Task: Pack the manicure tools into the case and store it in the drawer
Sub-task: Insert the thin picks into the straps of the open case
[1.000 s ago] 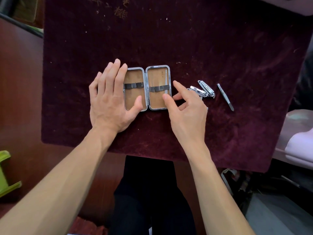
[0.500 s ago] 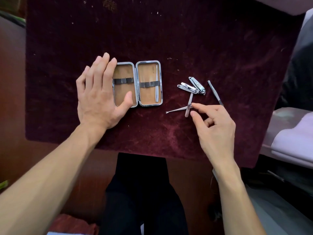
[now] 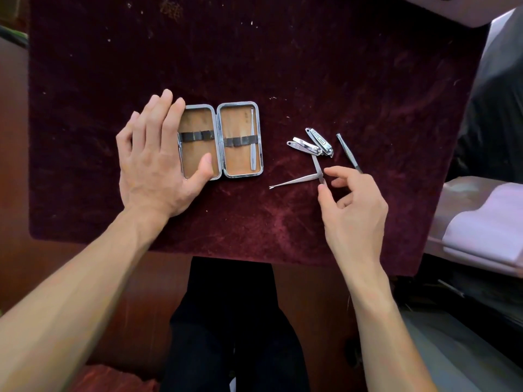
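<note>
The open manicure case [image 3: 236, 117] lies flat on the dark red velvet cloth [image 3: 311, 66], tan lining up, with a black elastic band across each half. One slim metal tool [image 3: 253, 148] sits under the band in its right half. My left hand [image 3: 158, 157] rests flat on the case's left edge, thumb on the lining. To the right lie two nail clippers [image 3: 315, 144], a forked cuticle pusher [image 3: 294, 181] and a dark file [image 3: 346, 149]. My right hand [image 3: 353, 202] pinches the near end of a flat metal tool [image 3: 317, 169] between thumb and forefinger.
The cloth covers a brown wooden table [image 3: 17, 179] whose near edge is just below my wrists. My dark-clothed lap [image 3: 232, 321] is under it. A pale folded cloth [image 3: 486, 224] lies at the right, beyond the cloth's edge.
My right hand left the case, swung right to the loose tools and closed its thumb and forefinger on the flat tool. The left hand stayed on the case.
</note>
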`<move>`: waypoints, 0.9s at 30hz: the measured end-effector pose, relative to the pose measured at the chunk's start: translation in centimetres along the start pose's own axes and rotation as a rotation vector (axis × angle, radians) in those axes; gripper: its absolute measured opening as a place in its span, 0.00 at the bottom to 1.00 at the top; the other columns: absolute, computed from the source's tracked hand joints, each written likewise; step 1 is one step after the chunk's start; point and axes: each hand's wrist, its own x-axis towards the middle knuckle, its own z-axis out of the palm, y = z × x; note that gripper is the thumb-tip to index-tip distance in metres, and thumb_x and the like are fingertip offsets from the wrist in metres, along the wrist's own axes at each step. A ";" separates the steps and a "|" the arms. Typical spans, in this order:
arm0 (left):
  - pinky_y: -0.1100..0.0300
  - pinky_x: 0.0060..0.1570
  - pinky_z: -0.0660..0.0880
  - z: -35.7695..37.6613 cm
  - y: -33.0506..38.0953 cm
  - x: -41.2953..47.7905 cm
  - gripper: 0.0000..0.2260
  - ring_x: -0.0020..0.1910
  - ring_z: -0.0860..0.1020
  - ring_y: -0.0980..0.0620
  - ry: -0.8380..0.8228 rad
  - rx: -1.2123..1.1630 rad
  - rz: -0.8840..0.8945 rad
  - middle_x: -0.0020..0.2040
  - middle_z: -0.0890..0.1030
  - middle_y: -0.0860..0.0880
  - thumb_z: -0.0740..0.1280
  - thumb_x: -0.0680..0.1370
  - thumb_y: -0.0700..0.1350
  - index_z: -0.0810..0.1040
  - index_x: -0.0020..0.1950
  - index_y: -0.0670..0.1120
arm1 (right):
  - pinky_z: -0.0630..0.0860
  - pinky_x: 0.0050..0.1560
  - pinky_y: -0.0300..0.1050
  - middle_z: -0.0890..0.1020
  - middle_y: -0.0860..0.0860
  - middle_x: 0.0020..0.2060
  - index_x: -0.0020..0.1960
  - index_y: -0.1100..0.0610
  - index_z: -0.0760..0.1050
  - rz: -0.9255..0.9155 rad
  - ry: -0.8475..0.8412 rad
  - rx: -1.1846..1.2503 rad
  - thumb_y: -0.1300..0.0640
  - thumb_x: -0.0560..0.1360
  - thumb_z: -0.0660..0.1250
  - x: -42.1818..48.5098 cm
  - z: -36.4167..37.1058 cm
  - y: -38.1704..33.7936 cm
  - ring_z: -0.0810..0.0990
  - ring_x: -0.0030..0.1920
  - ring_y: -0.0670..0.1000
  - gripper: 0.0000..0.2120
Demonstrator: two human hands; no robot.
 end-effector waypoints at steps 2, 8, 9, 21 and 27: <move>0.45 0.79 0.57 0.1 0.0 0.0 0.37 0.82 0.60 0.45 0.001 0.000 -0.001 0.83 0.61 0.46 0.60 0.78 0.62 0.58 0.82 0.46 | 0.70 0.39 0.29 0.77 0.43 0.50 0.63 0.48 0.85 -0.115 -0.028 -0.102 0.57 0.80 0.74 0.0 0.5 -0.6 0.73 0.34 0.41 0.13; 0.45 0.79 0.56 0.0 0.0 0.0 0.37 0.82 0.59 0.45 -0.003 -0.009 -0.001 0.82 0.61 0.46 0.60 0.78 0.62 0.58 0.82 0.46 | 0.61 0.34 0.30 0.77 0.47 0.49 0.57 0.50 0.88 -0.158 -0.003 -0.215 0.53 0.78 0.77 0.1 1.2 -1.1 0.70 0.32 0.44 0.08; 0.45 0.79 0.56 0.0 0.0 0.0 0.37 0.82 0.59 0.46 -0.004 -0.010 -0.003 0.83 0.61 0.46 0.60 0.78 0.62 0.58 0.82 0.46 | 0.60 0.34 0.30 0.78 0.48 0.48 0.55 0.51 0.89 -0.171 0.007 -0.220 0.54 0.78 0.77 0.1 1.2 -1.0 0.71 0.32 0.46 0.07; 0.44 0.79 0.58 -0.2 0.0 0.0 0.37 0.82 0.60 0.45 -0.006 -0.016 -0.001 0.83 0.61 0.46 0.61 0.78 0.62 0.59 0.82 0.45 | 0.61 0.30 0.31 0.79 0.53 0.50 0.53 0.59 0.83 -0.244 0.020 -0.262 0.58 0.83 0.71 -0.1 1.7 -1.0 0.77 0.32 0.52 0.04; 0.44 0.79 0.59 -0.2 0.1 0.0 0.37 0.82 0.61 0.45 -0.001 -0.004 0.005 0.82 0.62 0.45 0.61 0.78 0.63 0.60 0.82 0.45 | 0.76 0.39 0.38 0.83 0.44 0.40 0.55 0.52 0.78 -0.149 -0.055 0.101 0.57 0.86 0.65 -1.1 1.6 -2.4 0.81 0.37 0.44 0.04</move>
